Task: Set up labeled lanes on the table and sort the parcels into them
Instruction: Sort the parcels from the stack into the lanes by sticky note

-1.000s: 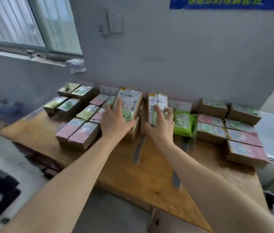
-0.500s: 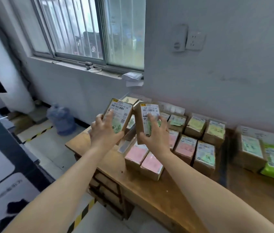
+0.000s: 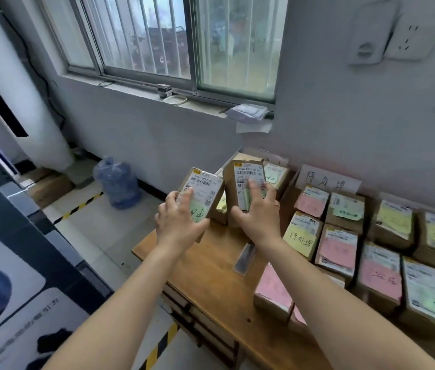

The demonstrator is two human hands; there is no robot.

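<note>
– grips first: what does each hand hold?
– left hand (image 3: 177,222) has its fingers curled round a brown parcel (image 3: 207,186) bearing a barcode label and a green note. right hand (image 3: 257,216) clasps a second parcel (image 3: 245,176), fingers spread over its label. both parcels stand upright, side by side.
– where?
– at the far left corner of the table (image 3: 211,276); whether they touch it, i cannot tell.
– and around them?
– more parcels (image 3: 336,247) lie flat in rows toward the table's right, with pink, yellow and green notes. a handwritten card (image 3: 328,181) stands at the back edge.
</note>
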